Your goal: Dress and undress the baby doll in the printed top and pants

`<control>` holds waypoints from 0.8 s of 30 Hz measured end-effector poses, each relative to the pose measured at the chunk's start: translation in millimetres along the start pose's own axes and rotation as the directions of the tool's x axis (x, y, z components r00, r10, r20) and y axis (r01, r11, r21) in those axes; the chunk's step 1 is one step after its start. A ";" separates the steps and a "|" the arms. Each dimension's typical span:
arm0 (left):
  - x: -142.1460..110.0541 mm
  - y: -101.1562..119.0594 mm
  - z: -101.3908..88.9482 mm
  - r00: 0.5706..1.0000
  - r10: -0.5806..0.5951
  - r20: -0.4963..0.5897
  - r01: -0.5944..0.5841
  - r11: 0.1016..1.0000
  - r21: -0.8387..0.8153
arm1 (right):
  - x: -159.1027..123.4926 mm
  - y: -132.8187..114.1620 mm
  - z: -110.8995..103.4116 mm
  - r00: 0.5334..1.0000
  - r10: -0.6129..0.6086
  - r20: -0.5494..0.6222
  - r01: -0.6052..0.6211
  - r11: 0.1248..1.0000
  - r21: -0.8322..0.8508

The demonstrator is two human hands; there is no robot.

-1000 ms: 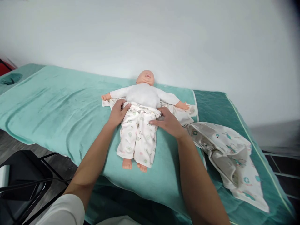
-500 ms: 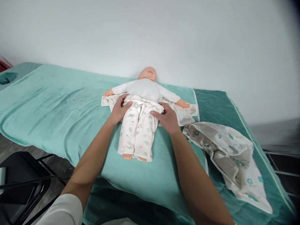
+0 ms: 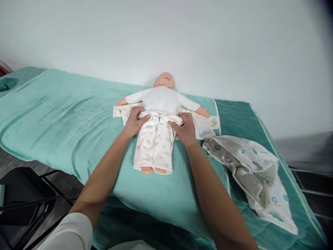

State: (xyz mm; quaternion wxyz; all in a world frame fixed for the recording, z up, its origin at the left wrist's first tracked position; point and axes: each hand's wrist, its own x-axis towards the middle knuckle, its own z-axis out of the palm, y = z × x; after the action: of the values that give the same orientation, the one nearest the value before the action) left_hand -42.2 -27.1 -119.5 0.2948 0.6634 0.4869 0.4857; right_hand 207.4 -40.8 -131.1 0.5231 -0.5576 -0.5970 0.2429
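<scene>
A baby doll (image 3: 161, 99) lies on its back, arms spread, with a white cloth torso. Printed baby trousers (image 3: 154, 146) cover its legs, and its feet show below the cuffs. My left hand (image 3: 135, 121) grips the trouser waistband at the doll's hip on the left side of the view. At the opposite hip, my right hand (image 3: 186, 128) has its thumb and fingers closed on the same waistband. A spread-out baby top (image 3: 204, 126) lies beneath the doll, its sleeves under the doll's arms.
A crumpled printed cloth (image 3: 249, 170) lies to the right on the green padded bed (image 3: 234, 114). A lighter green cover (image 3: 65, 111) spreads over most of it. Behind stands a white wall (image 3: 166, 38). A black chair (image 3: 23, 201) is at the lower left.
The waistband is now straighter and lies flatter across the doll's waist. The trouser legs have shifted slightly right and up, and my left hand moved a little right.
</scene>
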 end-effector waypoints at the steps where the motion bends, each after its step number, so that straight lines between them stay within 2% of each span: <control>1: -4.2 0.8 -1.3 1.000 0.017 0.010 -0.017 1.000 0.014 | 0.0 1.0 0.3 1.000 -0.010 -0.005 0.010 1.000 -0.007; 6: -23.6 8.1 -3.8 0.993 0.116 0.027 -0.117 0.992 0.046 | -1.6 -0.9 -0.1 0.996 -0.083 -0.018 0.082 0.995 -0.063; 11: -26.1 11.9 -2.7 0.988 0.150 -0.023 -0.146 0.982 0.116 | -7.8 -12.4 -4.1 0.985 -0.171 0.018 0.171 0.984 -0.051; 13: -24.0 11.7 -2.4 0.989 0.146 -0.028 -0.140 0.981 0.136 | -11.6 -17.1 -7.4 0.991 -0.130 0.035 0.131 0.991 -0.016; 16: -21.7 11.0 -2.4 0.989 0.149 -0.014 -0.145 0.978 0.150 | -19.2 -24.7 -12.8 0.997 -0.010 0.070 0.007 0.999 0.050; 19: -21.1 10.9 -2.8 0.988 0.157 -0.013 -0.153 0.976 0.152 | -26.6 -32.5 -15.6 0.983 0.069 0.173 -0.080 0.995 0.058; 21: -21.2 11.2 -2.7 0.988 0.153 -0.023 -0.148 0.978 0.149 | -29.0 -36.5 -15.3 0.971 0.090 0.223 -0.097 0.995 0.021; 24: -21.7 12.0 -2.5 0.990 0.135 -0.043 -0.128 0.983 0.135 | -28.6 -39.7 -14.8 0.969 0.089 0.228 -0.084 0.996 -0.033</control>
State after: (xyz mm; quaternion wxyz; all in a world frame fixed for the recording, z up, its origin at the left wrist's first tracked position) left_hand -41.4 -51.8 -116.0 0.2049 0.6994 0.4803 0.4880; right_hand 199.4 -81.8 -101.6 0.4330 -0.5573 -0.6314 0.3213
